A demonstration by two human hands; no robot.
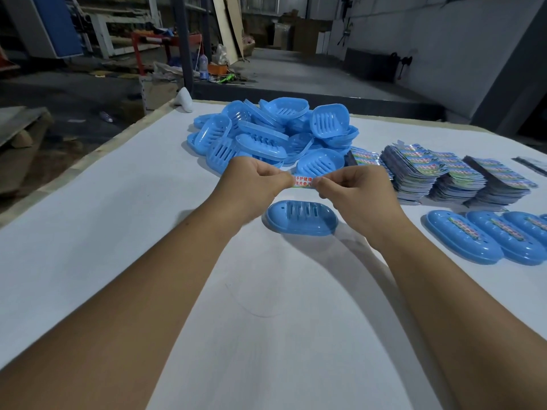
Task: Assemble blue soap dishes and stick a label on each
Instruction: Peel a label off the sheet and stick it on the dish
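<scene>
White covering on the surface, bare in the near part; both forearms enter from the bottom edge, their elbows cut off.

Soap dish, blue, oval, slotted top: lies flat on the surface just below the hands; its near-left and right ends are partly hidden by the wrists.

Left hand: fingers curled, pinching the left end of a label.

Right hand: fingers curled, pinching the right end of the same label.

Label: narrow strip held level between the two hands, above the soap dish and apart from it. Red printed characters on a pale ground; only the middle part shows, both ends covered by fingertips. Whether backing paper is on it cannot be told.

Labelled dishes: blue, in a row at the right, each with a colourful strip on top; the row runs off the right edge, so the count is unknown.

Label stacks: several piles of printed sheets beyond that row; print too small to read. A further dark pile at the far right is cut off.

Heap of dish parts: blue trays and slotted inserts, jumbled at the far middle; lower pieces buried.

Beyond the surface: dim workshop floor, details unclear.
</scene>
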